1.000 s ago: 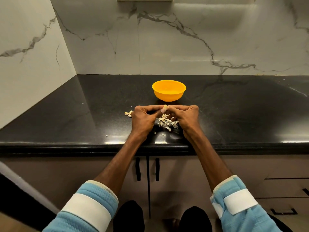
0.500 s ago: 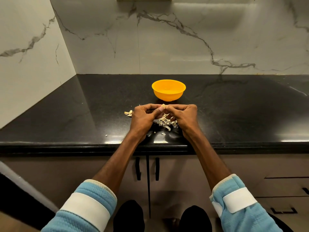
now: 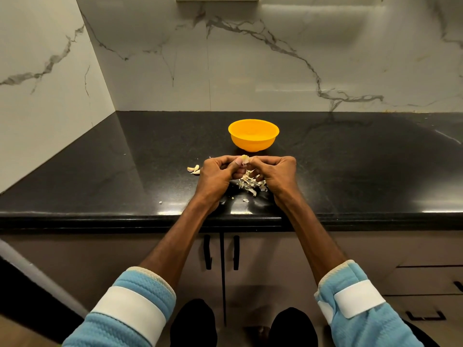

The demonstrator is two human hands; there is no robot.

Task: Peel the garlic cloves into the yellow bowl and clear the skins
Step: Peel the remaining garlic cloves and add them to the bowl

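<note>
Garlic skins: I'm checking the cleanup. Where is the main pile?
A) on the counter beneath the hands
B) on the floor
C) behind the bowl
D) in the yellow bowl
A: the skins lie on the counter beneath the left hand and right hand, which pinch a garlic clove, short of the bowl.

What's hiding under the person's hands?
A heap of papery garlic skins lies on the black stone countertop under the left hand and right hand, which pinch a pale garlic clove. Anything beneath the palms is covered.

Light-blue quilted L sleeve [image 3: 145, 284] & R sleeve [image 3: 370, 331], cream-trimmed cuffs, a wide white band round each; forearms, L hand [image 3: 215, 174], R hand [image 3: 278, 171] bare
</note>
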